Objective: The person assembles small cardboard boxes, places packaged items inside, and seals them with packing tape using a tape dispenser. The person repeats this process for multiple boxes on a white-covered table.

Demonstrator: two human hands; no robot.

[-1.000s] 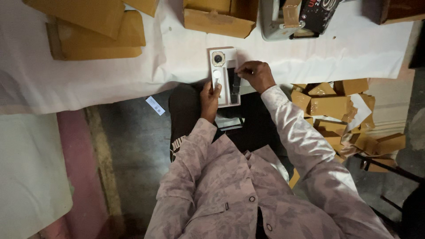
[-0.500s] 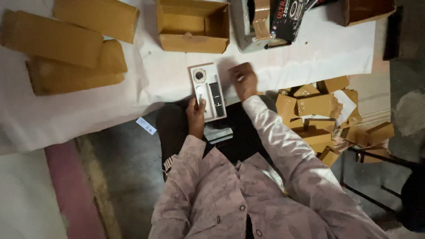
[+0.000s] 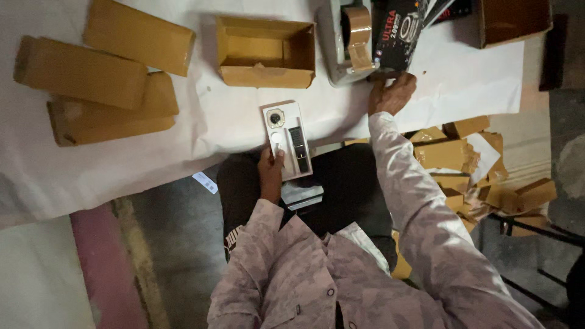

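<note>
While left hand (image 3: 270, 166) grips watch tray (image 3: 287, 141), right hand (image 3: 392, 94) touches tape dispenser (image 3: 346, 42)

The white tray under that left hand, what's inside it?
The white tray holds a round watch face at its top and a dark strap along one side. The left hand covers the lower part, so anything there is hidden.
</note>
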